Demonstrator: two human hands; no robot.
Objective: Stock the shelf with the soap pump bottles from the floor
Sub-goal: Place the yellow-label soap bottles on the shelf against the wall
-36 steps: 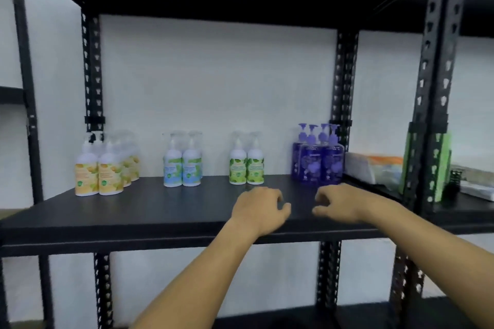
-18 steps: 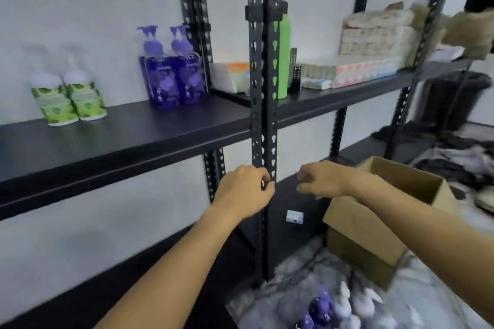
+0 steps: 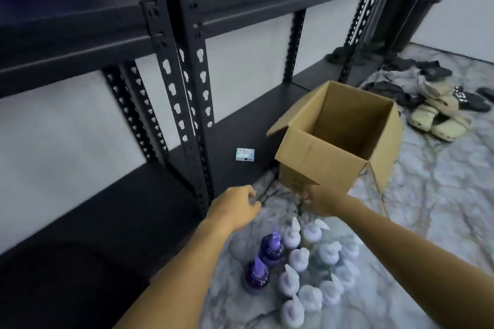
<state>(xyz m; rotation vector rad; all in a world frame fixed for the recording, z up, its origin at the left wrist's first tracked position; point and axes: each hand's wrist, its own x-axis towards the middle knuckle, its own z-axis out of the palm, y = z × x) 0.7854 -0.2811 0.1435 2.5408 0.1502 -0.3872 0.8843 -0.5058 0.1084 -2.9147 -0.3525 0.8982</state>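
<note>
The left hand point(image 3: 235, 207) hung loosely curled and empty above the marble floor point(image 3: 427, 222), near the shelf post point(image 3: 195, 104). Just below and nearer stood the soap pump bottles point(image 3: 302, 270), packed upright with their long axes vertical and their pump heads up. Reaching into so tight a cluster would likely have toppled neighbours. The right hand point(image 3: 319, 201), also curled, held nothing I could make out.

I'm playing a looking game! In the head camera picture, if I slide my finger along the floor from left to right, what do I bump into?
Shelf post → little white box → purple soap bottles → cardboard box → pile of shoes.
</note>
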